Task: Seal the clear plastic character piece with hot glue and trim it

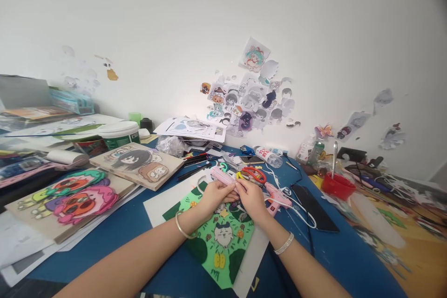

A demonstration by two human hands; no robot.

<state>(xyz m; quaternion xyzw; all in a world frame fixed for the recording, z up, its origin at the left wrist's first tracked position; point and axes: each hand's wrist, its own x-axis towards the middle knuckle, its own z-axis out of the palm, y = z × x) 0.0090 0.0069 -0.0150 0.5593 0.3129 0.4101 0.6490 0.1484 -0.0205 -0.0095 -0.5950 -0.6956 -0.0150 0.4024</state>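
Observation:
My left hand point(218, 195) and my right hand point(252, 199) meet above a green felt-like picture point(228, 242) with a white cartoon figure, mushrooms and dark green patches. Thumbs and fingers of both hands are pinched together; whatever sits between them is too small to make out. Just beyond the fingertips lies a long pink object point(222, 175), partly covered by the left hand. Under the green picture is a white sheet point(155, 209). A pink hot glue gun point(277, 198) with a white cord lies right of my right hand, near red-handled scissors point(257, 174).
Two boards with cartoon pictures, one dark-haired point(138, 160) and one pink-and-teal point(80, 195), lie left. A white tub point(118, 134) and stacked papers point(192, 129) stand behind. A black flat slab point(316, 207), plastic bottle point(268, 156) and red cup point(338, 187) are right.

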